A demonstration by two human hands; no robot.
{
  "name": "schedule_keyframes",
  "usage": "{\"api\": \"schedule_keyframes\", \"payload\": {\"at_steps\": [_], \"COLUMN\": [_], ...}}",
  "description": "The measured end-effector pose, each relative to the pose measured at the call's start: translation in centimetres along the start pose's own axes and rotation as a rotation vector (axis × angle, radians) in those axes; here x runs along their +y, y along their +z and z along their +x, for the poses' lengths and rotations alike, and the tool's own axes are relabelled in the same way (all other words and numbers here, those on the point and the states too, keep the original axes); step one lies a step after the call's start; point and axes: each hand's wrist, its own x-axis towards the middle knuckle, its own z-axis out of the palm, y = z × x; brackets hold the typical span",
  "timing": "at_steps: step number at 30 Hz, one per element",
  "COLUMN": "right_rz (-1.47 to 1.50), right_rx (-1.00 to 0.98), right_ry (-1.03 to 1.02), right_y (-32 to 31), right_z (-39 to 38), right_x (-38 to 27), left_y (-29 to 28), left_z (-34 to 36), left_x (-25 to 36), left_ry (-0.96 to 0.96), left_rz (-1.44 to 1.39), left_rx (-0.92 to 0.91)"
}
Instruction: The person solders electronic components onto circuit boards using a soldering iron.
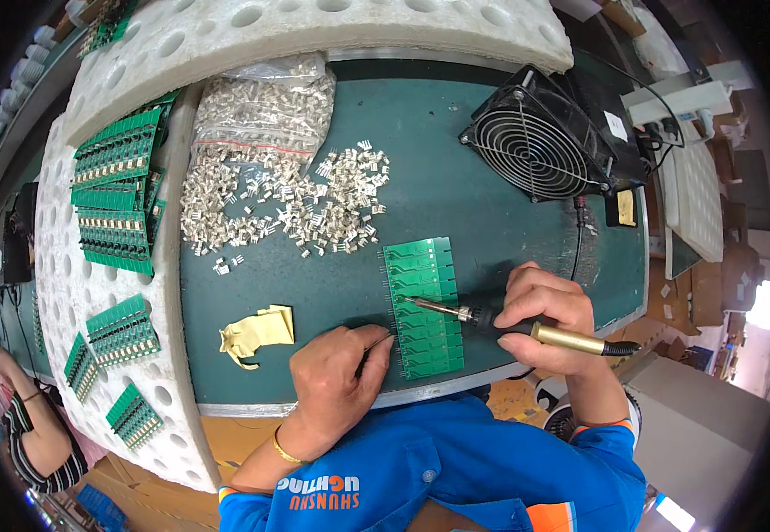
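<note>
My right hand [545, 315] grips a black and brass soldering iron [571, 337], its metal tip angled onto the left part of a green circuit board [425, 324] made of joined strips with pins along the left edge. My left hand [336, 372] is closed just left of the board, fingertips at its lower left edge; what they hold, if anything, is too small to make out. A crumpled yellow paper [261, 332] lies left of that hand. Small white connectors [341, 195] are heaped above, beside a clear bag of more connectors [265, 106].
A black fan [531, 142] stands at back right, a yellow sponge tray [624, 208] and power strip [679, 106] beside it. A perforated white foam board [66, 266] holds stacked circuit boards [114, 239] on the left; another foam slab [332, 27] spans the back. A co-worker's arm [43, 426] is at far left.
</note>
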Motion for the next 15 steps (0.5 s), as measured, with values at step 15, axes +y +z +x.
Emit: {"api": "schedule_keyframes", "payload": {"at_steps": [15], "right_rz": [-0.002], "right_rx": [-0.059], "right_ry": [0.001], "right_y": [-0.15], "right_z": [0.81], "right_x": [0.31], "left_y": [-0.03], "left_z": [0.01], "left_x": [-0.09], "left_ry": [0.032], "left_rz": [0.027], "left_rx": [-0.033]}}
